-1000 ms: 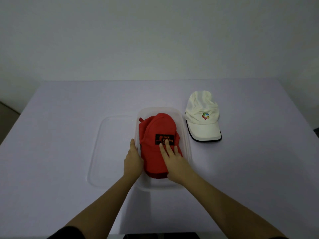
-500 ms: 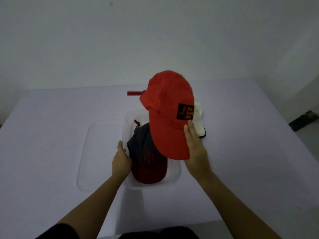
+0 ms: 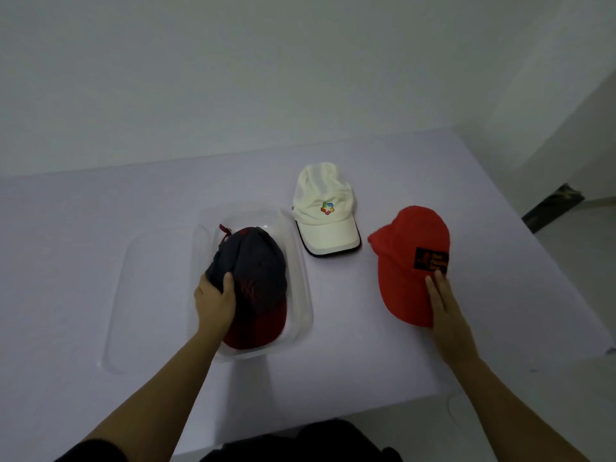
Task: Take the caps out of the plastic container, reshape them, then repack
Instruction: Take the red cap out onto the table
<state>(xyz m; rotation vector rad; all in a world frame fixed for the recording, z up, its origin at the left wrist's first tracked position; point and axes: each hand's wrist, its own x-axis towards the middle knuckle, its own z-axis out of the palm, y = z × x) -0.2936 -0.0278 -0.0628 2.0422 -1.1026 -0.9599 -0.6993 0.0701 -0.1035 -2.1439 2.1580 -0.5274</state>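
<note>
A clear plastic container stands in the middle of the white table. Inside it lies a dark navy cap with a dark red brim. My left hand grips the left side of that cap, thumb on top. To the right, a red cap with a black patch lies on the table, brim toward me. My right hand holds the right edge of its brim. A white cap with a coloured logo rests on the table between the container and the red cap, farther back.
The container's clear lid lies flat to the left of the container. The table's right edge runs close beyond the red cap, with floor and a dark object past it. A wall rises behind the table.
My right hand carried the red cap out of the container, up and over to the right, and set it on the table. My left hand shifted from the container's edge onto the navy cap.
</note>
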